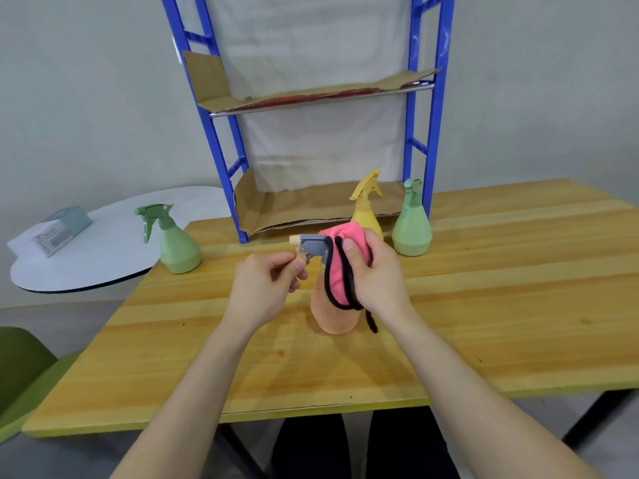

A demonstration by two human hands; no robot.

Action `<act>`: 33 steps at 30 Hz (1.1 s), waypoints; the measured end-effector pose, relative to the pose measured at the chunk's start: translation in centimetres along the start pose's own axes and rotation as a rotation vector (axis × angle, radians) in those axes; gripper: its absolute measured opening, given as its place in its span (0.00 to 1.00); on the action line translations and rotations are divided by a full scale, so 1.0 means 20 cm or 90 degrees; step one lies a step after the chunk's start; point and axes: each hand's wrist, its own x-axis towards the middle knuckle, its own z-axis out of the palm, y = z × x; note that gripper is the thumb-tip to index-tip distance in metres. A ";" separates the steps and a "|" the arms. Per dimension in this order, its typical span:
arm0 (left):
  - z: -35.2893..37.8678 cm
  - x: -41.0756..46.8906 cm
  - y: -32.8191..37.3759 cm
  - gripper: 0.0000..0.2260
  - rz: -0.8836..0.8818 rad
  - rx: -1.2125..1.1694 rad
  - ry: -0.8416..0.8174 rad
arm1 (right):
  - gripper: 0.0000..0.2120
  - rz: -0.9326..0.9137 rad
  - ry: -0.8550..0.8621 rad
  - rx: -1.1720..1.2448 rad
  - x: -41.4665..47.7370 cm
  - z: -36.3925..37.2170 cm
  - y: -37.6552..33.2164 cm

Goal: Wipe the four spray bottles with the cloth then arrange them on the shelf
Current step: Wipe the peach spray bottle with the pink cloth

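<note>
An orange spray bottle (332,316) with a grey trigger head stands on the wooden table (484,305) in front of me. My left hand (266,288) pinches its trigger. My right hand (373,271) presses a pink cloth (345,267) with black edging against the bottle's neck. A green spray bottle (176,243) stands at the table's left corner. A yellow spray bottle (366,209) and a second green bottle (412,223) stand by the blue shelf (221,146), whose two levels are lined with cardboard.
A white round table (114,250) at the left holds a small box on papers (55,229). A green chair (24,371) sits at the lower left. My legs show under the table's near edge.
</note>
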 end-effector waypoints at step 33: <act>-0.11 0.30 0.08 0.03 0.153 0.055 -0.156 | 0.11 -0.001 0.165 0.123 -0.11 -0.10 0.05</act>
